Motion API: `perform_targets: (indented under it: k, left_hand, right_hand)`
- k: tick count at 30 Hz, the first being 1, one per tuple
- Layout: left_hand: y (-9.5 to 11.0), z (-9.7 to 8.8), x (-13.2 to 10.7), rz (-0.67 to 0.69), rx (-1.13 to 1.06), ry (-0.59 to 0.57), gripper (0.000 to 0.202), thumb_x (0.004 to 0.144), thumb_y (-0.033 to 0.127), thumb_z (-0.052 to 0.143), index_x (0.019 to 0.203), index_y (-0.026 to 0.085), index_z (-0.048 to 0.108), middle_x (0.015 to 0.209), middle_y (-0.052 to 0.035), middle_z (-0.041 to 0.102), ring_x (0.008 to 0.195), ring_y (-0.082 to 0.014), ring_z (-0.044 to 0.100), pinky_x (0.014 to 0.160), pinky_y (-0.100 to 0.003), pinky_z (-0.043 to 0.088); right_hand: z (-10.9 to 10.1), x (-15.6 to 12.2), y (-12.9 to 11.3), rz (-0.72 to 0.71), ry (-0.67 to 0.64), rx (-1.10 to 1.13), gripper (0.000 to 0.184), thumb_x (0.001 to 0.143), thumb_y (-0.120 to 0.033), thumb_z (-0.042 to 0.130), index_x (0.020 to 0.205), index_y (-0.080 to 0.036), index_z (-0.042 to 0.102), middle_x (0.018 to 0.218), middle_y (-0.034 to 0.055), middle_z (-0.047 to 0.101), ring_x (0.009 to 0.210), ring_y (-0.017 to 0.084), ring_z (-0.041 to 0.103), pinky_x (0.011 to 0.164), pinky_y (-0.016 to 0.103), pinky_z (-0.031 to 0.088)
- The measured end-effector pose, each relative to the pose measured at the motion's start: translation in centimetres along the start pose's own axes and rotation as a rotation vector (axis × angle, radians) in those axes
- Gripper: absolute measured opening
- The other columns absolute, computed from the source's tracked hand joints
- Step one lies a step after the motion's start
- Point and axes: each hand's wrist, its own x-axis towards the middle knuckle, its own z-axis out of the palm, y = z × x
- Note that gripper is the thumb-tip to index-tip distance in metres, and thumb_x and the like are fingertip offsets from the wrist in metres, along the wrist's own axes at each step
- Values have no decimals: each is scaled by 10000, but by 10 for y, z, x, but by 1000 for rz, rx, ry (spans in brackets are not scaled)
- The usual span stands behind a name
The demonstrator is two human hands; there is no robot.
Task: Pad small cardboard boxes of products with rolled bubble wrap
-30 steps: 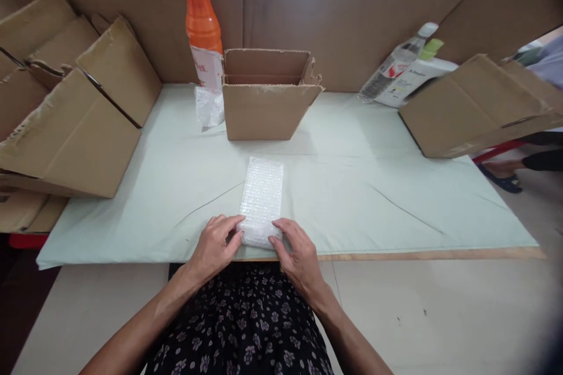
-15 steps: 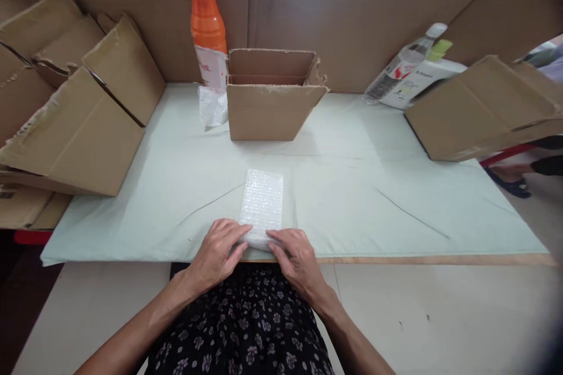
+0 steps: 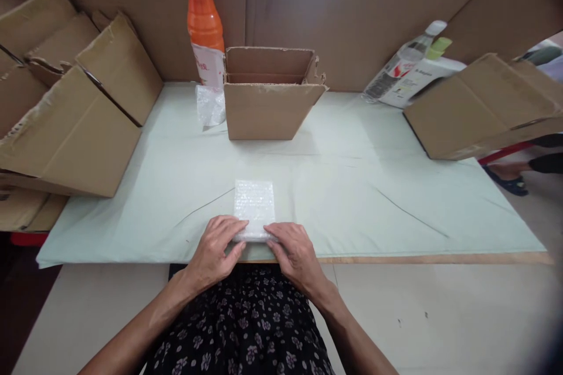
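A strip of bubble wrap (image 3: pixel 255 202) lies flat on the pale green cloth near the front edge, its near end folded over into a thicker layer. My left hand (image 3: pixel 220 246) holds the near left corner, fingertips on top and thumb at the front edge. On the near right corner my right hand (image 3: pixel 294 252) has the same grip. Both hands are closed on the wrap; whether anything lies inside the fold cannot be made out.
Beyond the wrap stands an open cardboard box (image 3: pixel 259 111), with an orange bottle (image 3: pixel 204 23) and a crumpled piece of clear bubble wrap (image 3: pixel 210 105) beside it. Larger cartons (image 3: pixel 88 123) fill the left. At right are a clear bottle (image 3: pixel 396 67), a white jug (image 3: pixel 417 82) and another box (image 3: pixel 475 108).
The flat part of the bubble wrap has become shorter and its far edge is closer to me. Both hands stay at its near end, slightly farther forward, having folded it over.
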Motion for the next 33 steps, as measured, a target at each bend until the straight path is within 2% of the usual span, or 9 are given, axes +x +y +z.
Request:
perform_targets:
  k: [5,9,11,14,17,22,25,29,33]
  left_hand:
    - [-2,3,8,-171,56,80,293,946,250,553,1222,177,617,949,-70,707,870,-209,620,799,-370,510]
    - [-12,10,21,-234,267,103,261,934,265,569,1154,150,649,895,-79,702,868,-249,614,838,-430,488]
    - [-14,9,22,-271,276,110,256,936,276,567,1149,159,649,912,-82,695,904,-259,613,873,-450,484]
    - [-9,6,12,-365,93,197,288,938,316,565,1188,187,624,990,-82,679,954,-241,619,877,-428,510]
    - [2,3,-4,-589,-261,309,444,930,360,572,1337,195,514,1188,-119,644,1026,-220,644,845,-379,554]
    - [13,6,-11,-780,-854,247,690,875,399,605,1464,160,337,1316,-161,614,1163,-244,643,955,-381,545]
    - [16,7,-2,-812,-941,231,744,833,396,647,1477,173,349,1187,-108,673,1063,-215,658,896,-328,549]
    - [19,9,5,-757,-1056,157,785,832,373,678,1504,173,325,1129,-96,695,987,-199,665,872,-318,543]
    - [8,2,20,-647,-878,96,731,865,378,652,1493,169,339,1139,-117,693,983,-214,673,894,-366,544]
  right_hand:
    - [6,10,3,167,-13,144,289,995,-289,497,1226,-241,665,1147,69,738,1029,214,694,879,373,566]
    - [12,14,0,52,140,-102,280,981,-313,544,1215,-200,648,1219,132,675,1093,262,632,920,445,517]
    - [12,11,-3,-30,90,-191,322,941,-337,618,1233,-204,633,1280,146,640,1139,292,594,928,475,491]
    - [13,9,-7,-110,-44,-223,325,918,-273,645,1240,-232,632,1275,119,659,1155,292,584,933,475,474]
    - [18,13,-6,-42,29,-144,268,954,-223,578,1208,-229,659,1127,94,732,1025,249,650,876,423,502]
    - [21,18,-9,152,-2,168,248,948,-316,585,1150,-232,702,1063,68,764,944,220,690,836,366,556]
    - [14,18,-13,161,-66,289,259,927,-347,604,1134,-226,702,1137,83,735,1041,234,672,925,392,536]
    - [1,23,-12,250,-114,435,603,822,-446,725,1352,-201,577,1288,126,657,1082,251,646,917,388,537]
    - [-6,31,-4,378,-219,593,308,895,-459,634,1031,-191,704,916,49,729,818,197,655,748,315,535]
